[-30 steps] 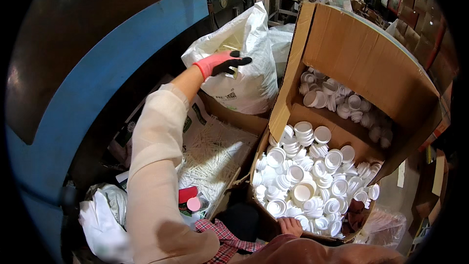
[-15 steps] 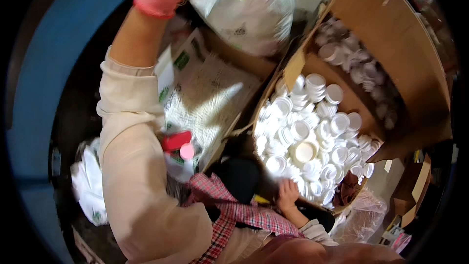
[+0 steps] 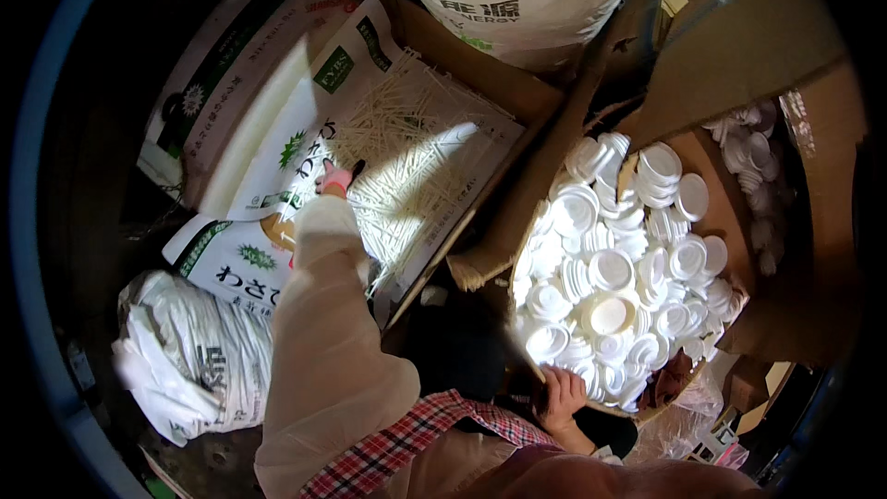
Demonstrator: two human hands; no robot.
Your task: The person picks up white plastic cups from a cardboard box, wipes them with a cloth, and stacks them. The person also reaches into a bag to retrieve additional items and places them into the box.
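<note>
My left hand [image 3: 338, 177], in a pink glove with dark fingertips, reaches over a carton lined with printed white sacking [image 3: 309, 120]. Its fingers look spread, and nothing shows in them. Beside it lies a heap of thin white sticks [image 3: 407, 176], brightly lit in part. My bare right hand [image 3: 562, 397] curls its fingers over the near rim of a second cardboard box [image 3: 499, 240]. That box is filled with round white plastic lids [image 3: 610, 270], many stacked in short rows. A dark brown crumpled piece [image 3: 667, 381] lies at its near right corner.
A large white sack [image 3: 527, 0] stands behind the cartons. Another folded white sack [image 3: 199, 360] lies at the left. A raised cardboard flap [image 3: 730, 65] leans over the lid box at the right, with more lids [image 3: 753, 157] beyond it. Clear plastic wrap [image 3: 684, 420] lies near right.
My left hand has come down from the far top edge to the white sticks. The red and pink items near the sticks are no longer seen. The right hand's fingers have curled at the box rim.
</note>
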